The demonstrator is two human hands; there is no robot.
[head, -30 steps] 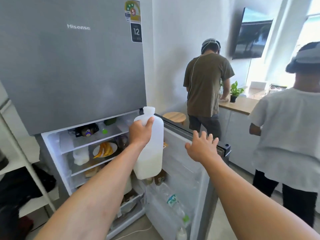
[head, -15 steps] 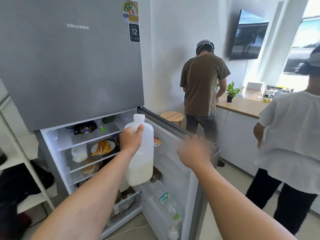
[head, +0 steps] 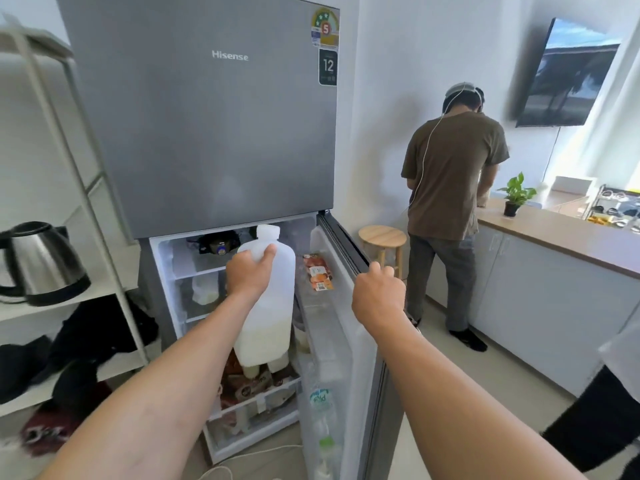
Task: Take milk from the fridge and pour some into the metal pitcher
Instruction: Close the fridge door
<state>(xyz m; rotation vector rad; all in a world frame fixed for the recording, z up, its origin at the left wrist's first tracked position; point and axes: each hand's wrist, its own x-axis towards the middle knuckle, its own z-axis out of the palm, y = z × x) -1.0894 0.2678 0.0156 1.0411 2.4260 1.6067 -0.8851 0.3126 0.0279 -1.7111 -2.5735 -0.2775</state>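
Left hand (head: 250, 273), arm outstretched, grips the milk jug (head: 266, 306) by its shoulder before the open fridge (head: 207, 133); right hand (head: 378, 296) seems curled onto the door's (head: 349, 341) top edge

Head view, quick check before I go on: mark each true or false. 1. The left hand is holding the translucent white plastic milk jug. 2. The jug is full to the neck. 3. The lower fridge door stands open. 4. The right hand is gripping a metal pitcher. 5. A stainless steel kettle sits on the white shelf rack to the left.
1. True: the left hand grips the translucent white plastic milk jug near its shoulder.
2. False: milk fills only its lower part.
3. True: the lower grey fridge door is open.
4. False: the right hand rests on the door's top edge; no pitcher shows.
5. True: the stainless steel kettle sits on the white shelf rack.
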